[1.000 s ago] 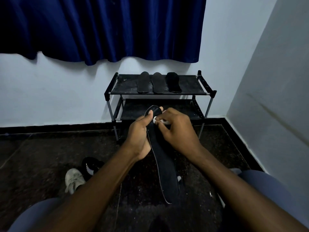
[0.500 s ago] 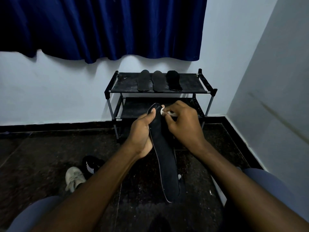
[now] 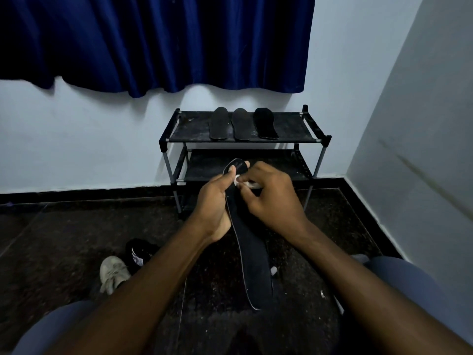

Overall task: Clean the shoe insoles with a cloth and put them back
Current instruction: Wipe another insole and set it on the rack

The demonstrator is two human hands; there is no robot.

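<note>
I judge the job about half done at best: I am on the wiping step, and nothing looks to have been put back yet. My left hand point(image 3: 215, 203) grips the insole point(image 3: 252, 265) near its toe end, thumb on the upper face. My right hand point(image 3: 271, 198) pinches a small white cloth point(image 3: 239, 181) against that same end, so the hands sit close together, each clamped on its own thing. On the top shelf of the shoe rack point(image 3: 320, 140), from the middle to the back edge, lie three other insoles point(image 3: 240, 124) side by side. Whether they are wiped or waiting I cannot tell in this dim light. A pale shoe point(image 3: 114, 274) and a black shoe point(image 3: 139, 251) lie on the floor out from the rack's front left corner, by my left knee. The held insole is long, dark and thin, with a fine pale line round its rim and its heel end hanging down between my knees
</note>
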